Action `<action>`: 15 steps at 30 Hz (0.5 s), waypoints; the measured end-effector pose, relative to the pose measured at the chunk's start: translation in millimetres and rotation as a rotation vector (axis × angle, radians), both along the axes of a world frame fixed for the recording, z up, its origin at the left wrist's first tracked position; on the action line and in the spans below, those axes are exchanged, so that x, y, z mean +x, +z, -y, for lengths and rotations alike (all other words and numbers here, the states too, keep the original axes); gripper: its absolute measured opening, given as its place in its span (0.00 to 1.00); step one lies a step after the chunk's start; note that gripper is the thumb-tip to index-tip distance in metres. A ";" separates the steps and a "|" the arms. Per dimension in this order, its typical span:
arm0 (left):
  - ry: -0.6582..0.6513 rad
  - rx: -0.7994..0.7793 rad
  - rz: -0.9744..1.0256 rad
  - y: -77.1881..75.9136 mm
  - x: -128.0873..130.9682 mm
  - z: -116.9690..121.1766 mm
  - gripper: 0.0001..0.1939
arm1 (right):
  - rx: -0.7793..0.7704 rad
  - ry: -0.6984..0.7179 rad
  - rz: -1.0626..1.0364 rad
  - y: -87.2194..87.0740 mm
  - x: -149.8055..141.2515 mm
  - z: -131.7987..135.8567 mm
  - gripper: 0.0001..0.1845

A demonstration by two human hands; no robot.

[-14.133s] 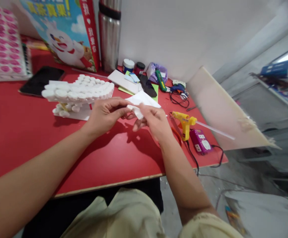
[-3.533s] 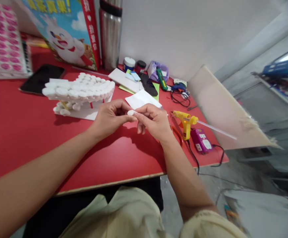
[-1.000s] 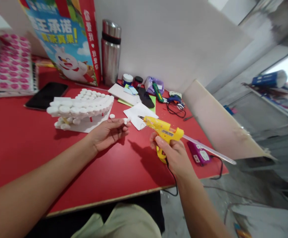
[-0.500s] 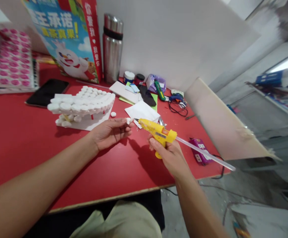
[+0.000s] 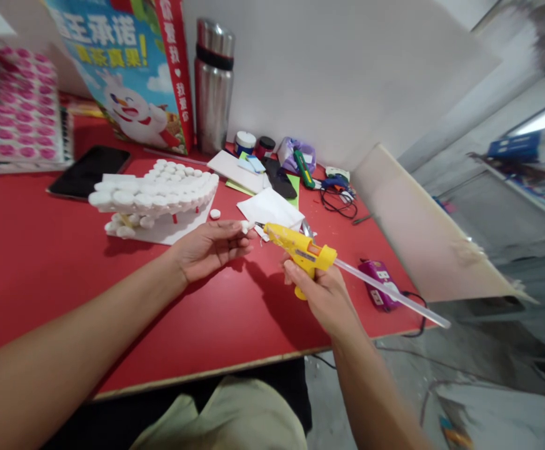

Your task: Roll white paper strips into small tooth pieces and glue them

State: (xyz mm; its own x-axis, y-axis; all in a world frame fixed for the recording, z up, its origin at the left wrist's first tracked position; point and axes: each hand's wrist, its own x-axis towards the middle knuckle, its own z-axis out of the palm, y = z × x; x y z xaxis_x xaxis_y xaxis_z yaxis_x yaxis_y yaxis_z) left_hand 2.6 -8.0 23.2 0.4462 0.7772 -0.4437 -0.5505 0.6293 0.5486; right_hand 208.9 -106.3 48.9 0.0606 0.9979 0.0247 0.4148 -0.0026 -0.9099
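Observation:
Between the thumb and fingers of my left hand (image 5: 214, 248) is a small white piece (image 5: 245, 227), pebble-like in shape. My right hand (image 5: 318, 289) is wrapped round the handle of a yellow hot glue gun (image 5: 295, 244), whose nozzle points left at the white piece; whether they touch I cannot tell. A long clear glue stick (image 5: 389, 290) juts out of the gun's back. Left of my left hand stands a model (image 5: 153, 197) covered with rounded white pieces on a white base. One loose white piece (image 5: 215, 214) lies beside it on the red table (image 5: 197, 337).
Behind the model are a black phone (image 5: 89, 172), a colourful bag (image 5: 127, 81) and a steel flask (image 5: 214, 87). Papers (image 5: 272, 208), a green cutter (image 5: 303, 169) and small jars (image 5: 244, 143) lie at the back. A purple box (image 5: 378, 284) sits at the right, near a leaning board (image 5: 432, 237).
Both hands, the white piece and the glue gun hold nearly the same places. The view has shifted very slightly.

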 end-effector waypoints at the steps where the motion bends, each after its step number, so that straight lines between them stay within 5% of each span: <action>1: 0.000 0.001 0.000 0.5 0.1 0.1 0.17 | 0.000 -0.006 -0.001 -0.3 0.3 -0.1 0.19; 15: -0.027 0.035 0.026 -1.8 0.8 -0.4 0.17 | 0.026 0.048 0.045 6.3 -6.8 -1.4 0.17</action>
State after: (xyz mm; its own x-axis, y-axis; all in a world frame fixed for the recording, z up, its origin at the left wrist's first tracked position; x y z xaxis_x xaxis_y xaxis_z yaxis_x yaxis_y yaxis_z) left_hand 3.4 -7.6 21.4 0.4784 0.7795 -0.4044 -0.5477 0.6248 0.5564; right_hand 202.1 -104.9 55.2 0.0111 0.9986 0.0524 0.4548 0.0417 -0.8896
